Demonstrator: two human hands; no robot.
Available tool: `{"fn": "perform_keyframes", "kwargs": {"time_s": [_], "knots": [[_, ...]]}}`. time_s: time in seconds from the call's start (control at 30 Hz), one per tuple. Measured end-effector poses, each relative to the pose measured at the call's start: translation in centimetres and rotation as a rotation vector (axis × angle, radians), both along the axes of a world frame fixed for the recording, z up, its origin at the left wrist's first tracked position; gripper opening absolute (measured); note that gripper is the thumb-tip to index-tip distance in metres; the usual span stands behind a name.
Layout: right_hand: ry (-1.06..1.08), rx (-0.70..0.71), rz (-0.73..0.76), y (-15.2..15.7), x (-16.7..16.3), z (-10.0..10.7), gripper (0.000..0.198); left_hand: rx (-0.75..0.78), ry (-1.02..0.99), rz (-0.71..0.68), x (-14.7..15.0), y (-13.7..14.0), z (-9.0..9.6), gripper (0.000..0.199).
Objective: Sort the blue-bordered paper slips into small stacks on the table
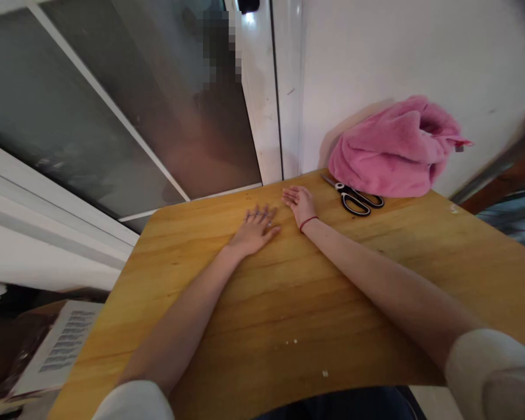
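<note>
While the left hand (254,231) lies palm-down with fingers spread on the yellowish-brown wooden table (262,303), grasping nothing visible, the right hand (300,205) rests relaxed, fingers slightly bent and seemingly empty. The right is nearer to the metal-bladed scissors with black looped handles (343,189), which lie apart from it to its right, long axis running from blade tips at far left to loops at near right, just beside a fluffy pink cloth bundle (389,149).

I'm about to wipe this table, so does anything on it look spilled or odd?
Yes: a few small white specks are scattered on the near part of the table. They look like stray scraps on otherwise plain wood, though too small to identify. Nothing else stands out.
</note>
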State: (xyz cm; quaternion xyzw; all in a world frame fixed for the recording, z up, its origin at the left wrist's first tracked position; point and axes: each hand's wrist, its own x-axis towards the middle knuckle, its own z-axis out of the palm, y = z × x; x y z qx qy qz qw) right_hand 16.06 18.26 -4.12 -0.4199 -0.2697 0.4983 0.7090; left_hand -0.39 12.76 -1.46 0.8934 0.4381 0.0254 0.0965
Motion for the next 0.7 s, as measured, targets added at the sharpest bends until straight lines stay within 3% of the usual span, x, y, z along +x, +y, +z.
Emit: {"fn": "perform_keyframes", "kwargs": {"time_s": [0.07, 0.17, 0.2, 0.3, 0.33, 0.43, 0.53, 0.7], "knots": [[0.018, 0.004, -0.018, 0.1, 0.0, 0.0, 0.015, 0.011, 0.027, 0.105, -0.5, -0.3, -0.1, 0.074], [0.034, 0.005, -0.015, 0.1, -0.2, 0.1, 0.016, 0.043, 0.041, -0.157, -0.6, -1.6, -0.2, 0.075], [0.037, 0.006, -0.01, 0.1, -0.2, 0.1, 0.016, 0.04, 0.044, -0.182, -0.6, -1.9, -0.1, 0.073], [0.045, 0.006, -0.007, 0.0, -0.4, 0.2, 0.019, 0.049, 0.067, 0.081, -0.4, -2.2, 0.3, 0.069], [0.047, 0.004, -0.012, 0.0, -0.5, 0.2, 0.02, 0.049, 0.077, 0.079, -0.4, -2.2, 0.3, 0.07], [0.046, -0.004, -0.018, 0.0, -0.6, 0.3, 0.021, 0.002, 0.101, -0.213, -0.5, -2.4, 0.3, 0.071], [0.038, -0.003, -0.006, -0.1, -0.8, 0.5, 0.022, 0.043, 0.094, -0.013, -0.9, -2.7, 0.2, 0.066], [0.03, 0.001, -0.005, -0.3, -1.2, 0.8, 0.022, 0.088, 0.042, -0.087, -1.7, -1.2, 1.0, 0.064]]}}
